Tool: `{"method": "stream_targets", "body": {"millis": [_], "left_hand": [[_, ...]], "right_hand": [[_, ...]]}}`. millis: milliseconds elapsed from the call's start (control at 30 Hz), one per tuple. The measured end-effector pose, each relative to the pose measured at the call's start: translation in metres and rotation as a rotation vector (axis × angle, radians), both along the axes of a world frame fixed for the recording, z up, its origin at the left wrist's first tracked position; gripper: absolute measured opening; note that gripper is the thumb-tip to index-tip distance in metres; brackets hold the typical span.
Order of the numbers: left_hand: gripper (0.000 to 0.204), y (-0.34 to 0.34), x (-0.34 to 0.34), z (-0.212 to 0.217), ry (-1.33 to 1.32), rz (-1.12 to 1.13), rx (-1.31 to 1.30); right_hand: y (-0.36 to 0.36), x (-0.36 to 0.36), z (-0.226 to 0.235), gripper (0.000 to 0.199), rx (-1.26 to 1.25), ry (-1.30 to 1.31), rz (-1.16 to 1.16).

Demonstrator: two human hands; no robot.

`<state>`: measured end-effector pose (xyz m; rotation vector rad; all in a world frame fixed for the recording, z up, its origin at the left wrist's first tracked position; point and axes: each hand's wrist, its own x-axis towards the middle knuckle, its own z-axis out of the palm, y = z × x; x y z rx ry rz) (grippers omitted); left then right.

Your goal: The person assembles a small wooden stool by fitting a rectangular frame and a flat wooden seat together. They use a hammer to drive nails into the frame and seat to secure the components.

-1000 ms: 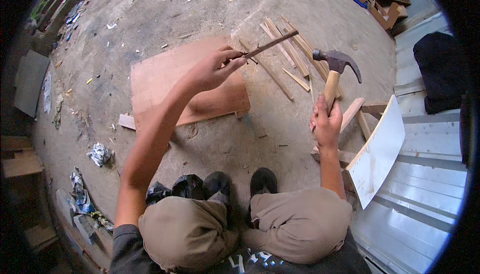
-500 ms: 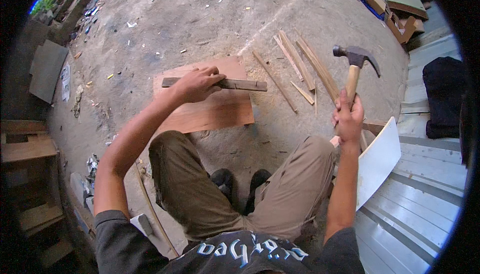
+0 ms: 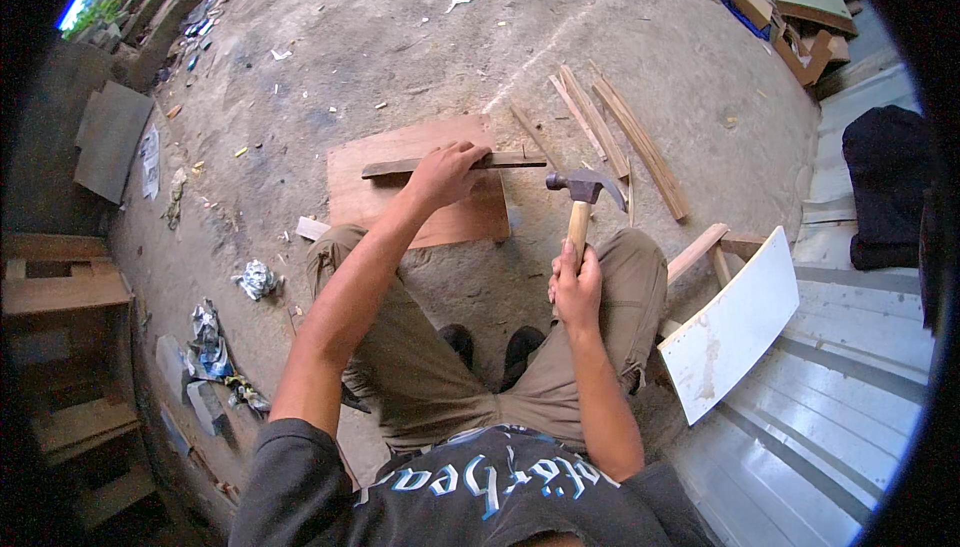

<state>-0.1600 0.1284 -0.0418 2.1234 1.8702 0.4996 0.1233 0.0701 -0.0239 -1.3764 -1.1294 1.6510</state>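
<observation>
My left hand (image 3: 449, 175) is closed round a narrow dark wooden strip (image 3: 393, 167), its fingers over the top. The strip lies across a reddish-brown plywood board (image 3: 350, 187) on the ground, in front of my knees. Near the strip's right end a thin nail (image 3: 525, 151) stands up. My right hand (image 3: 577, 289) grips the wooden handle of a claw hammer (image 3: 580, 215). Its dark head is up, just right of the strip's end and apart from it, with the claw pointing right.
Several loose wooden strips (image 3: 640, 147) lie beyond the hammer. A white panel (image 3: 738, 322) leans against wooden pieces by my right knee, next to corrugated metal sheeting (image 3: 790, 447). Crumpled foil (image 3: 257, 279) lies to the left, near wooden shelving (image 3: 70, 292). Scraps litter the concrete floor.
The hammer has moved left and nearer the strip's right end. My left hand has shifted right, still holding the strip. My right arm has swung inward over my right leg.
</observation>
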Motion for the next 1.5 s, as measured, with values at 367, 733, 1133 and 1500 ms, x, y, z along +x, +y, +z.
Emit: {"method": "stream_targets", "body": {"millis": [367, 733, 1133, 1500], "left_hand": [[0.036, -0.002, -0.019, 0.042, -0.066, 0.357, 0.087], [0.040, -0.007, -0.021, 0.045, -0.309, 0.406, 0.085], [0.045, -0.003, -0.037, 0.044, -0.328, 0.520, -0.071], [0.030, 0.006, 0.047, 0.001, -0.048, 0.249, 0.035]], "right_hand": [[0.027, -0.017, -0.041, 0.041, 0.219, -0.365, -0.031], [0.119, -0.112, -0.104, 0.066, 0.358, -0.401, 0.089], [0.065, -0.080, -0.096, 0.043, 0.018, -0.301, 0.147], [-0.044, -0.056, -0.134, 0.055, -0.005, -0.353, -0.063]]}}
